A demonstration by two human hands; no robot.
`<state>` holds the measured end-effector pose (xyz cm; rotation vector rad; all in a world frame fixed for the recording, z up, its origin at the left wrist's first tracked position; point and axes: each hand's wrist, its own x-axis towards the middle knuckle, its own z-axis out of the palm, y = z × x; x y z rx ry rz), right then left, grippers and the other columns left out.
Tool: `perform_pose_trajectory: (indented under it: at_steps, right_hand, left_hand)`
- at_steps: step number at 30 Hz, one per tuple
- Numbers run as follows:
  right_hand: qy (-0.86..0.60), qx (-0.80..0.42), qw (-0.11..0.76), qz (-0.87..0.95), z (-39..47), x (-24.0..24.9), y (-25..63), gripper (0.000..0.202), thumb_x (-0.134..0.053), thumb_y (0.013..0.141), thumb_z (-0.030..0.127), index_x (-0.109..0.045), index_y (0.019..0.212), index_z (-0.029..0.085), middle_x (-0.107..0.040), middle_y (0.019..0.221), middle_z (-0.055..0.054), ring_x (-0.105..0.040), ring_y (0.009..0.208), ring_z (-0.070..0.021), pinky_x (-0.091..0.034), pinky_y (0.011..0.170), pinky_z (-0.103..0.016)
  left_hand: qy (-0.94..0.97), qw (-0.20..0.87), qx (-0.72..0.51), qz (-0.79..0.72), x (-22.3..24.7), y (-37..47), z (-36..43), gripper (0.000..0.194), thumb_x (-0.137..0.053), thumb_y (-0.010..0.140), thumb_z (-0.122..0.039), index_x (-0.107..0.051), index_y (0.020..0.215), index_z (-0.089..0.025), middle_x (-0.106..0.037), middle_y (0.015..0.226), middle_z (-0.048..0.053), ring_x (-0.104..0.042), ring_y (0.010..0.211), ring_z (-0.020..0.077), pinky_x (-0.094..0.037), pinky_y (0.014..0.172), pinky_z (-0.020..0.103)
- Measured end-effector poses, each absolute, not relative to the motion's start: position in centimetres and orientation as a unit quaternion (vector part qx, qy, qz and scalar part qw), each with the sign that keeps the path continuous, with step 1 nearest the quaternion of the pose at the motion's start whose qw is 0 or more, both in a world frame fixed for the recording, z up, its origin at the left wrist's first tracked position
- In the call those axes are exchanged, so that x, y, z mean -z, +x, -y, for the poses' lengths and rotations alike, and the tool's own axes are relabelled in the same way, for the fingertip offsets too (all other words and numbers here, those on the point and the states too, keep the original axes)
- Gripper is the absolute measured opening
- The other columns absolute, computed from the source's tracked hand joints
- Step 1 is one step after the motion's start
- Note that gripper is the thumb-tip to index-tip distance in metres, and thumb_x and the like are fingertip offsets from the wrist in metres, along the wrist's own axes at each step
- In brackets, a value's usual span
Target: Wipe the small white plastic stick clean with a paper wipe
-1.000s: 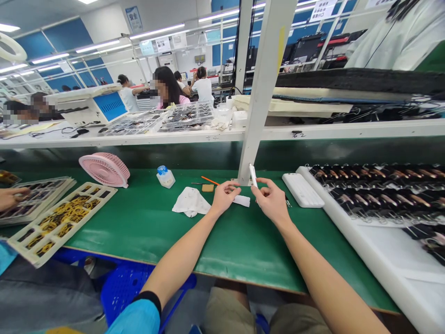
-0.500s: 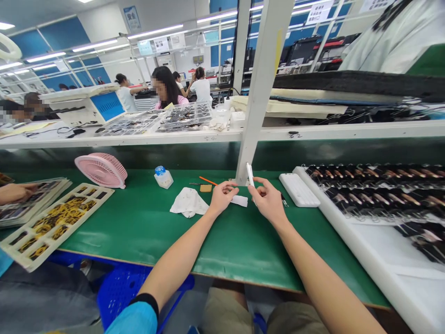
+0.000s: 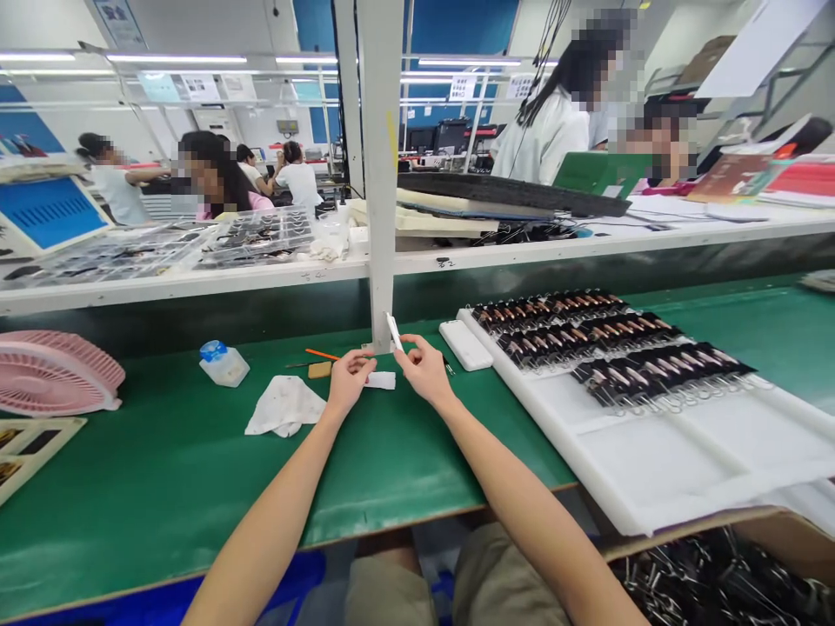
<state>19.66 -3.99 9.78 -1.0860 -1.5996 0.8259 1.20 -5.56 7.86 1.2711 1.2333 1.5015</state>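
My right hand (image 3: pixel 423 367) pinches a slim white stick-like piece (image 3: pixel 392 331), which stands nearly upright in front of the white post. Its exact kind does not show. My left hand (image 3: pixel 350 376) is closed with thumb and fingertips together; whatever is between them is too small to make out. Beside the left fingers a white strip (image 3: pixel 382 380) lies on the green bench mat (image 3: pixel 417 469). Just left of that hand are a tan block (image 3: pixel 319 370) and an orange stick (image 3: pixel 321 354). A crumpled white cloth (image 3: pixel 283 406) lies nearer to me.
A blue-capped bottle (image 3: pixel 225 363) and a pink fan (image 3: pixel 58 372) stand to the left. Right of my hands are a white power bank-like box (image 3: pixel 465 345) and a white foam tray (image 3: pixel 606 469) with rows of binder clips (image 3: pixel 665 374). The post (image 3: pixel 382 174) rises directly ahead.
The view has swung to the right, showing more of the foam tray and a box of clips below it. Both hands keep nearly the same pose, and the white piece stays in my right hand.
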Motion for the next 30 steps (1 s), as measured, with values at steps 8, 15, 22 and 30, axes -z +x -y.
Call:
perform_pose_trajectory:
  at_steps: [8, 15, 22, 30]
  right_hand:
    - [-0.447, -0.339, 0.486, 0.67, 4.08, -9.63, 19.57, 0.044, -0.061, 0.092, 0.054, -0.066, 0.117, 0.018, -0.052, 0.054, 0.006, -0.054, 0.052, -0.0187, -0.042, 0.058, -0.031]
    - [-0.445, -0.333, 0.495, 0.668, 4.33, -9.96, 19.58, 0.045, -0.06, 0.091, 0.054, -0.067, 0.117, 0.018, -0.051, 0.053, 0.006, -0.054, 0.053, -0.0187, -0.044, 0.061, -0.031]
    - [-0.442, -0.34, 0.496, 0.665, 4.26, -9.75, 19.6, 0.045, -0.062, 0.091, 0.055, -0.067, 0.116, 0.018, -0.051, 0.053, 0.006, -0.054, 0.052, -0.0185, -0.044, 0.059, -0.031]
    - [-0.443, -0.332, 0.492, 0.672, 4.5, -9.96, 19.59, 0.045, -0.062, 0.091, 0.056, -0.068, 0.116, 0.018, -0.051, 0.053, 0.006, -0.054, 0.051, -0.0184, -0.044, 0.059, -0.031]
  left_hand:
    - [0.507, 0.4, -0.585, -0.49, -7.84, 1.27, 5.62, 0.041, -0.084, 0.071, -0.048, -0.075, 0.095, -0.016, -0.07, 0.071, 0.003, -0.055, 0.051, 0.0106, -0.049, 0.053, 0.026]
    - [0.511, 0.404, -0.579, -0.491, -7.74, 1.12, 5.58, 0.042, -0.085, 0.071, -0.049, -0.075, 0.095, -0.016, -0.068, 0.069, 0.001, -0.055, 0.052, 0.0106, -0.049, 0.054, 0.026]
    - [0.514, 0.405, -0.576, -0.49, -7.57, 1.04, 5.56, 0.042, -0.085, 0.072, -0.049, -0.074, 0.096, -0.016, -0.069, 0.07, 0.001, -0.054, 0.052, 0.0104, -0.049, 0.054, 0.026]
    - [0.514, 0.405, -0.577, -0.49, -7.53, 1.03, 5.53, 0.042, -0.084, 0.072, -0.05, -0.074, 0.096, -0.017, -0.068, 0.07, 0.001, -0.055, 0.052, 0.0111, -0.049, 0.054, 0.027]
